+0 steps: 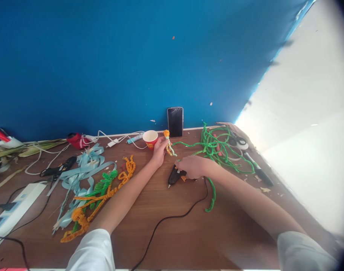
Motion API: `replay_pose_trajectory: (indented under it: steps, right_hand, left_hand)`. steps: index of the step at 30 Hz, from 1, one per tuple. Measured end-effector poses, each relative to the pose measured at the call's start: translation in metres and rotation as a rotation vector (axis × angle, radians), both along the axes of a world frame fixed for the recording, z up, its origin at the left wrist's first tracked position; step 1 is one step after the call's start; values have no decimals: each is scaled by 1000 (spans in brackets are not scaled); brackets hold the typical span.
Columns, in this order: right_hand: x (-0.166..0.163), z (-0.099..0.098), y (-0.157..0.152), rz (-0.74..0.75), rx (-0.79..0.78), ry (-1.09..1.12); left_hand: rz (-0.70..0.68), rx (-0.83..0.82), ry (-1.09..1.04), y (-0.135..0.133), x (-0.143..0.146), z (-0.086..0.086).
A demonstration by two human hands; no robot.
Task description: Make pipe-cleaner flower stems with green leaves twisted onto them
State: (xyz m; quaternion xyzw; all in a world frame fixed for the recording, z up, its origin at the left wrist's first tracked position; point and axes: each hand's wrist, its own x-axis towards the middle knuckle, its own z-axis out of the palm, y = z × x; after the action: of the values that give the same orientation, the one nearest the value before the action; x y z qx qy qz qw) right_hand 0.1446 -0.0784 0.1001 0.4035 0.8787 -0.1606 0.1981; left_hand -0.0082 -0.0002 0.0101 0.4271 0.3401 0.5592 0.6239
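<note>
My left hand (159, 152) is closed round a small twisted figure (168, 145) with an orange knob on top and pale green and orange strands below. To its right, my right hand (193, 166) wraps over the rear of a black hot glue gun (176, 175), whose nozzle points down and to the left, close to the tabletop. The grip is partly hidden under the palm. A green fuzzy cord (213, 195) comes out below my right wrist and curls on the wood. A red paper cup (150, 139) stands just behind my left hand.
A phone (175, 122) leans on the blue wall. Tangled green cord (217, 145) and a dark-handled tool (260, 171) lie right. Light blue ribbon (87, 169), orange braided pieces (126, 173), another glue gun (60, 167) and a power strip (17, 207) occupy the left. A black cable (172, 217) crosses the front.
</note>
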Motion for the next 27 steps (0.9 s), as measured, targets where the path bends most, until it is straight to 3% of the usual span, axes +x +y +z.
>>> replay_pose_trajectory:
  steps: [13, 27]
  right_hand:
    - [14, 22, -1, 61, -104, 73]
    - [12, 23, 4, 55, -221, 110]
  left_hand:
    - [-68, 2, 42, 2, -1, -1]
    - [-61, 51, 139, -1, 0, 0]
